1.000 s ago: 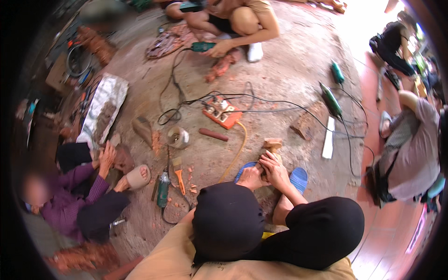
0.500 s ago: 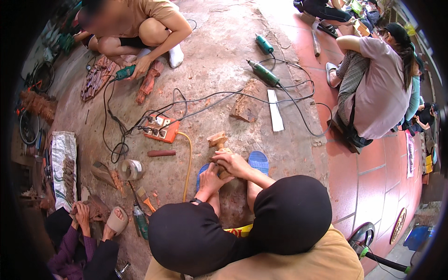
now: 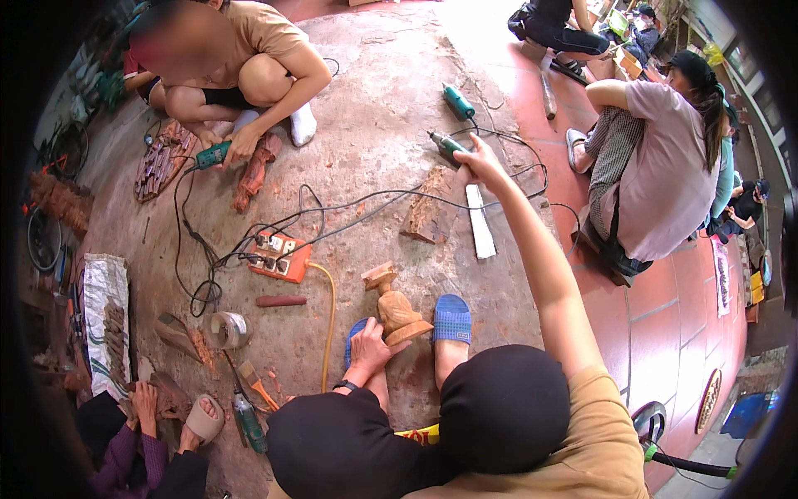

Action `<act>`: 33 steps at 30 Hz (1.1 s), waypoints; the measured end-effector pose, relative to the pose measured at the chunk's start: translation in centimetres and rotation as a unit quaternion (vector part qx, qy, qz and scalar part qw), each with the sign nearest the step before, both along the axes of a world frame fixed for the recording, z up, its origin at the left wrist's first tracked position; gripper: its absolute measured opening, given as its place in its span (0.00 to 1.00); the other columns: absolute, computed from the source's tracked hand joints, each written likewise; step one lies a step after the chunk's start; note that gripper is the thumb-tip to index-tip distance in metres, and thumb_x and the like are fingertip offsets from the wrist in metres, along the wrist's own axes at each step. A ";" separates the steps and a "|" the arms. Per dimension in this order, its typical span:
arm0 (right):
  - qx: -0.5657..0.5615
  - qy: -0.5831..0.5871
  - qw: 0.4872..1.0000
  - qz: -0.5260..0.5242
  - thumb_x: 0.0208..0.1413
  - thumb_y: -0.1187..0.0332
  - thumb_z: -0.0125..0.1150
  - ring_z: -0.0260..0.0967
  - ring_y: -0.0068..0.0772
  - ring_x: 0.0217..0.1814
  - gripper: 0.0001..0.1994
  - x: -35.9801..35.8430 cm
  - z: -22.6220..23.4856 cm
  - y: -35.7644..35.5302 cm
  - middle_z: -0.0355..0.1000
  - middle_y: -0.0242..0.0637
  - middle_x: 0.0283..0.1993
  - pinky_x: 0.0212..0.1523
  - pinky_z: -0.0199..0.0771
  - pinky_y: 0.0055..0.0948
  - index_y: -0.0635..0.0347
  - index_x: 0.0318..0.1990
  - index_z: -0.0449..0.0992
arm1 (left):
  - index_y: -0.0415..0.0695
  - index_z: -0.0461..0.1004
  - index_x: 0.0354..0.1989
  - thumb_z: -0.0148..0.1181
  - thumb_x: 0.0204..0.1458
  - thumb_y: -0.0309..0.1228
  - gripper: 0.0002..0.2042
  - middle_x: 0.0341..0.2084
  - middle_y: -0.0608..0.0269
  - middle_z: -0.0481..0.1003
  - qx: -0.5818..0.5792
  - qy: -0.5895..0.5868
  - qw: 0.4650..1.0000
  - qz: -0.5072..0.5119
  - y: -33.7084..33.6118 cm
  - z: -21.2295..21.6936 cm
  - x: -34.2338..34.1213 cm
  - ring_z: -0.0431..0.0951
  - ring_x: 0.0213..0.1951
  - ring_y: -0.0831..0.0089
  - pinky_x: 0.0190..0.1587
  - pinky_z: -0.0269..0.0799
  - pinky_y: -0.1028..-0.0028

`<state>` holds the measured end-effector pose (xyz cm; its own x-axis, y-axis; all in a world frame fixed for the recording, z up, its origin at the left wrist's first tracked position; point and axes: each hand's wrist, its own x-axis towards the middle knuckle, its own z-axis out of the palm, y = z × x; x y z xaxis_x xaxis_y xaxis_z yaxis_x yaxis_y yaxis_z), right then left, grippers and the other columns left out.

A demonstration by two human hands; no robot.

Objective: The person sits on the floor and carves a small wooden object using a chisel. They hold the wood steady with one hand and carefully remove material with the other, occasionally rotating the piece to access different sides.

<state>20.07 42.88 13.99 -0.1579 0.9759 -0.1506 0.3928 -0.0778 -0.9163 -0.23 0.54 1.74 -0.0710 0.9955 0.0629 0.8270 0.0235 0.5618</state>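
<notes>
A carved wooden figure point(image 3: 397, 311) stands tilted on the floor between my blue slippers, its wide rounded base toward me. My left hand point(image 3: 368, 349) is closed on the side of that base, its fingers partly curled out of sight. My right arm is stretched far forward. At its end my right hand point(image 3: 480, 165) grips the rear of a green handheld die grinder point(image 3: 447, 143) lying on the floor, fingers wrapped about its body. A second green grinder point(image 3: 458, 101) lies just beyond it.
Black cables cross the floor from an orange power strip point(image 3: 281, 257). A wood block point(image 3: 428, 205) and a white strip point(image 3: 480, 220) lie ahead. At left are a tape roll point(image 3: 226, 330), a brush point(image 3: 259, 387) and another grinder point(image 3: 248, 422). Co-workers squat at far left, right and lower left.
My right hand has left the wooden figure and reached forward and right to the die grinder. My left hand stays on the figure, which now shows more of its body and base.
</notes>
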 end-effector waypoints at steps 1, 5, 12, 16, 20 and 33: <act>-0.048 0.021 0.999 0.001 0.53 0.69 0.72 0.80 0.33 0.29 0.48 -0.1 1.0 1.5 0.78 0.48 0.48 0.24 0.82 0.35 0.58 0.78 0.48 | 0.38 0.77 0.24 0.74 0.41 0.62 0.32 0.32 0.55 0.73 0.002 -0.001 1.000 -0.001 0.1 -0.1 0.0 0.80 0.29 0.52 0.31 0.76 0.58; -0.075 0.028 0.997 0.013 0.53 0.75 0.72 0.77 0.29 0.23 0.53 -1.5 2.4 4.9 0.77 0.40 0.33 0.21 0.81 0.36 0.53 0.80 0.39 | 0.39 0.76 0.24 0.74 0.41 0.61 0.31 0.31 0.56 0.72 -0.009 0.006 1.000 -0.005 0.2 0.2 0.0 0.80 0.29 0.54 0.31 0.76 0.59; -0.085 -0.039 0.995 0.024 0.53 0.78 0.70 0.75 0.29 0.23 0.56 -3.2 3.2 8.1 0.77 0.40 0.30 0.24 0.80 0.37 0.47 0.81 0.33 | 0.39 0.75 0.22 0.74 0.41 0.61 0.31 0.30 0.56 0.71 -0.010 -0.005 1.000 -0.006 0.3 0.6 0.0 0.79 0.28 0.55 0.30 0.76 0.60; -0.113 -0.020 0.992 0.049 0.53 0.80 0.69 0.73 0.28 0.21 0.58 -4.5 4.0 8.2 0.76 0.39 0.29 0.25 0.79 0.39 0.46 0.80 0.29 | 0.39 0.75 0.22 0.75 0.41 0.60 0.31 0.29 0.56 0.71 -0.006 -0.006 1.000 -0.002 0.1 0.4 -0.2 0.79 0.27 0.55 0.30 0.76 0.60; -0.100 -0.005 0.994 0.033 0.53 0.77 0.71 0.73 0.27 0.21 0.56 -4.6 4.0 8.1 0.76 0.38 0.29 0.25 0.78 0.37 0.46 0.80 0.34 | 0.39 0.76 0.23 0.75 0.41 0.60 0.31 0.29 0.56 0.71 0.004 -0.018 1.000 -0.008 0.6 0.3 0.3 0.79 0.27 0.55 0.31 0.77 0.60; -0.144 0.190 0.933 0.268 0.58 0.77 0.66 0.80 0.40 0.53 0.28 -9.6 -3.6 -24.0 0.80 0.48 0.54 0.55 0.77 0.35 0.59 0.66 0.68 | 0.38 0.79 0.29 0.71 0.42 0.64 0.33 0.36 0.54 0.73 -0.033 -0.004 0.999 0.027 -0.7 -0.3 -0.6 0.81 0.35 0.50 0.40 0.77 0.56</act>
